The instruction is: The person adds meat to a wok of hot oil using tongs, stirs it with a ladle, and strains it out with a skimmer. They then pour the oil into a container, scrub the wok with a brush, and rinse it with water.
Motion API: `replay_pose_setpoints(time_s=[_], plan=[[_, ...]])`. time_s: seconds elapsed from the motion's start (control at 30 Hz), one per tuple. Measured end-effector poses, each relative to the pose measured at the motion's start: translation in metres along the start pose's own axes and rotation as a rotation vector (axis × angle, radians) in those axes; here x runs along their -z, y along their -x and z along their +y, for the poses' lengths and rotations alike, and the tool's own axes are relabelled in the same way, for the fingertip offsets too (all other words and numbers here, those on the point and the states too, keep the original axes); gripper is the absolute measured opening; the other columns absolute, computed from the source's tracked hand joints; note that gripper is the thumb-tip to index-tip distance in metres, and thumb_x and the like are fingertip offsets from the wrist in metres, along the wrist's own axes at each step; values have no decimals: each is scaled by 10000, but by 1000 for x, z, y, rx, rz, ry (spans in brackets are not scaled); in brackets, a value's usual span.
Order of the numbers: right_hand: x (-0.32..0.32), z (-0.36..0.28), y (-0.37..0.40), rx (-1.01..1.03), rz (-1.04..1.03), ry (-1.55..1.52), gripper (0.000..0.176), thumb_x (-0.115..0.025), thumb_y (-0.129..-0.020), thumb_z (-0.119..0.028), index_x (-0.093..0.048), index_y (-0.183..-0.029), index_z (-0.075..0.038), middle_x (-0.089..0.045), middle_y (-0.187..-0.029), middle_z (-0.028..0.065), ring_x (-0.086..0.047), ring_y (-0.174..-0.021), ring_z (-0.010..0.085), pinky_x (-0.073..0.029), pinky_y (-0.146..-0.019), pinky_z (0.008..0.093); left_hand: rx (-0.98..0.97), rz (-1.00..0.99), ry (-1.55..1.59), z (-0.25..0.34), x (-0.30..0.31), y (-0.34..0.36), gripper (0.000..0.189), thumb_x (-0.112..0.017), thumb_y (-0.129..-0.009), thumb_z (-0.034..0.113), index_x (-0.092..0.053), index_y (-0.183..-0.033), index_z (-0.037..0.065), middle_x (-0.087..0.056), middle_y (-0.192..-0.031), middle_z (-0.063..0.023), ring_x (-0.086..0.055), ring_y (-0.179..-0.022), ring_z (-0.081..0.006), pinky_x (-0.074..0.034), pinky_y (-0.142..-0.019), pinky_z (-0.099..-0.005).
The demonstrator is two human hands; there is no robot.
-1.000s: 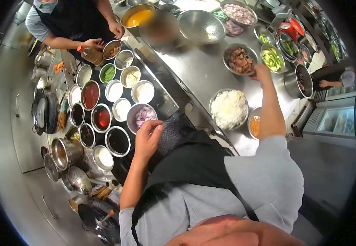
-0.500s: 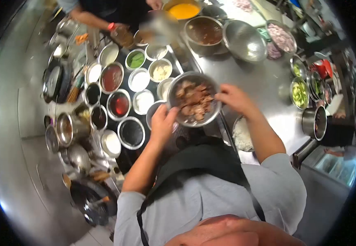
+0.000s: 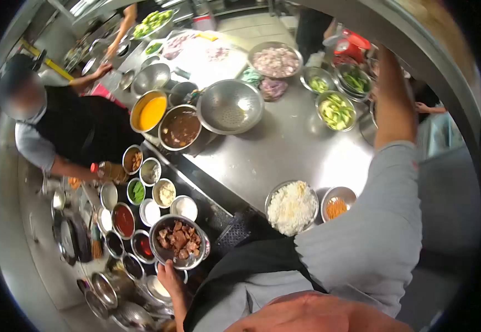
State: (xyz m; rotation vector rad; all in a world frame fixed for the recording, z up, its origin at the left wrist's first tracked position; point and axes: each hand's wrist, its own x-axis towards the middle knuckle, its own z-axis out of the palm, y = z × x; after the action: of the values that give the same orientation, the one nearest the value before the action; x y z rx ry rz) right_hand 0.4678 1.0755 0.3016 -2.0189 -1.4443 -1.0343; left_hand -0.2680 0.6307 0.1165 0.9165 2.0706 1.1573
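Note:
My left hand (image 3: 170,281) grips the near rim of a metal bowl (image 3: 166,255), its fingers mostly hidden beneath. Chunks of browned meat (image 3: 180,240) lie in this bowl, which is over the rows of seasoning containers. My right forearm (image 3: 394,105) reaches up at the upper right, past bowls of sliced green vegetables (image 3: 336,112). The overhead shelf edge (image 3: 439,61) hides my right hand, so what it touches cannot be seen. By my right elbow are a bowl of white rice (image 3: 292,208) and a small bowl with orange bits (image 3: 336,208).
Across the counter (image 3: 284,149) stand a perforated metal bowl (image 3: 230,108), a pot of brown sauce (image 3: 180,130), a pot of yellow liquid (image 3: 151,113) and a bowl of chopped pale meat (image 3: 276,60). At left, a co-worker (image 3: 80,124) has a hand near a red-capped bottle (image 3: 109,171).
My right hand has let go of the meat bowl, and that arm now stretches to the upper right. My left hand still holds the bowl. The view has turned right.

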Motion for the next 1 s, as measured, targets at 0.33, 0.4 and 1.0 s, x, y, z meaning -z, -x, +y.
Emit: replay_pose_setpoints(time_s=[0.33, 0.4, 1.0], plan=[[-91, 15, -119, -6, -297, -2, 260, -529, -947, -234, -669, -1100, -78, -686, -929, 140, -655, -803, 283, -514, -692, 396, -2, 64, 30, 19, -27, -19, 201, -569, -928, 178, -566, -815, 13, -542, -714, 17, -460, -685, -84, -404, -623, -273], [-101, 14, -128, 6, -295, -13, 258, -528, -948, -226, -667, -1108, -78, -684, -933, 137, -652, -798, 278, -513, -688, 391, -16, 50, -86, 4, -19, -20, 226, -573, -928, 178, -519, -777, 19, -495, -683, 18, -427, -666, -83, -382, -596, -287], [-121, 13, -132, 9, -311, -70, 263, -522, -957, -153, -642, -1179, -79, -670, -970, 111, -626, -757, 229, -504, -656, 348, 38, 110, -251, 30, -34, -10, 312, -622, -890, 202, -488, -711, -14, -441, -658, -57, -431, -637, -142, -378, -593, -321]])
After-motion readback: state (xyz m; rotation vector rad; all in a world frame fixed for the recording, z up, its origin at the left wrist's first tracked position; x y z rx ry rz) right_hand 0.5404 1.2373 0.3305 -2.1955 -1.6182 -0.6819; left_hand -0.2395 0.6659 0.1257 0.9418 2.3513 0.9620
